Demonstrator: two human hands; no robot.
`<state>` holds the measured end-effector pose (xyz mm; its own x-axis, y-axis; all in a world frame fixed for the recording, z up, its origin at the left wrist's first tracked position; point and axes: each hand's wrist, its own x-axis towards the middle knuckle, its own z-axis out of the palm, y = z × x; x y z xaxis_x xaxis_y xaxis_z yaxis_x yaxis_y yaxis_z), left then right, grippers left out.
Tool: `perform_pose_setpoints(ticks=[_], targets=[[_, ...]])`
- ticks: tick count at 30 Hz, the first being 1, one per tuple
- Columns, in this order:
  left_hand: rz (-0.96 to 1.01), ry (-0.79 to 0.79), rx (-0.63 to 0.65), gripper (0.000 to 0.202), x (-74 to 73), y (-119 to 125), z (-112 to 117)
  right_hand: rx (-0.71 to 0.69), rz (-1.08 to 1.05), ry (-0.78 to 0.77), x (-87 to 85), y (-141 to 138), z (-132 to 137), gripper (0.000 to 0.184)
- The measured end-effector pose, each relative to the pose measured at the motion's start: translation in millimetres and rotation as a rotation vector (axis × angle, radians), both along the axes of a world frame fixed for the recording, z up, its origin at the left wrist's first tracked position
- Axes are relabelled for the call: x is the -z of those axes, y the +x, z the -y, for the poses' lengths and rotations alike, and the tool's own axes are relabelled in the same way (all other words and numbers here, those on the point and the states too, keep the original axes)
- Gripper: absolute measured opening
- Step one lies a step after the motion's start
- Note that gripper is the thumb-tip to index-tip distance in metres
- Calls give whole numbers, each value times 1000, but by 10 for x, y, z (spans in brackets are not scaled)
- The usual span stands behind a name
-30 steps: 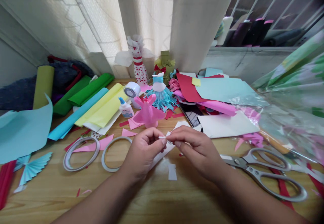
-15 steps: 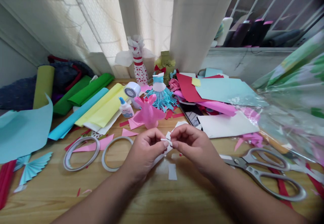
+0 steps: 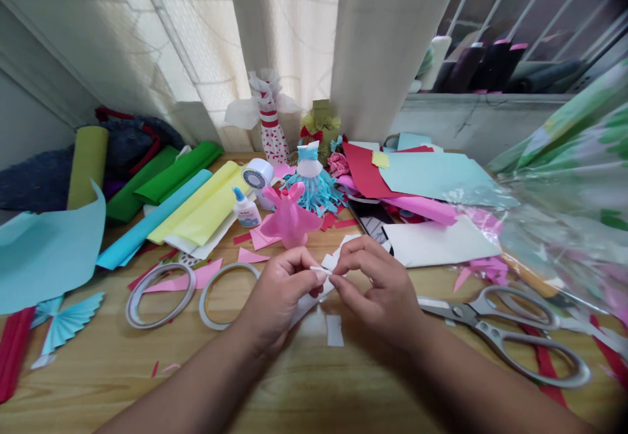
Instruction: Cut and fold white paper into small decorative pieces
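Close work at a wooden table (image 3: 314, 381) – a thin white paper strip (image 3: 318, 269) pinched in mid-air just below a pink paper dress (image 3: 289, 219). Thumb and forefinger of the left hand (image 3: 279, 296) nearly shut on one end of the strip, other fingers curled inward; thumb and forefinger of the right hand (image 3: 377, 287) closed at the strip's other end, other fingers loosely bent, the two hands almost touching. Under the fingertips, a wider white paper piece (image 3: 309, 306) slanting across the wood, and farther below the pink paper dress, a small white paper slip (image 3: 335, 330) flat on the tabletop.

Directly behind the pink paper dress, a blue fringed paper dress (image 3: 314, 185); just to its left, a white glue bottle (image 3: 246, 209) and a roll of white tape (image 3: 258, 173). Farther left, sheets of yellow tissue paper (image 3: 191, 201), and down-left, two thin tape rings (image 3: 202, 303) lying on the wood. To the right, a red card (image 3: 363, 172) and a pale blue card (image 3: 432, 172) – and, well down-right, steel scissors (image 3: 466, 315) lying flat, handles toward the far right, beside crinkled cellophane (image 3: 564, 237).
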<state>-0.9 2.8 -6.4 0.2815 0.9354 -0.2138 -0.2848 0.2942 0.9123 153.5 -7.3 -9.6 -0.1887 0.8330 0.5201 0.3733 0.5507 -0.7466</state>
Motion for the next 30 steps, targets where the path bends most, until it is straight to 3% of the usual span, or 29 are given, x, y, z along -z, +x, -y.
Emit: perform_pose_setpoints(ticks=[7,12,18,30], targets=[[-174,76,92,12,4,-19,9,-201,-439,-707,70,14,-91,14],[-219,78,142,9,-11,-19,22,-289,-593,-844,132,8,-101,15],[-216,72,108,9,-1,-15,6,-217,-541,-816,92,40,-99,13],[-165,52,95,11,6,-4,-11,-33,-7,-210,-18,-6,-19,7]])
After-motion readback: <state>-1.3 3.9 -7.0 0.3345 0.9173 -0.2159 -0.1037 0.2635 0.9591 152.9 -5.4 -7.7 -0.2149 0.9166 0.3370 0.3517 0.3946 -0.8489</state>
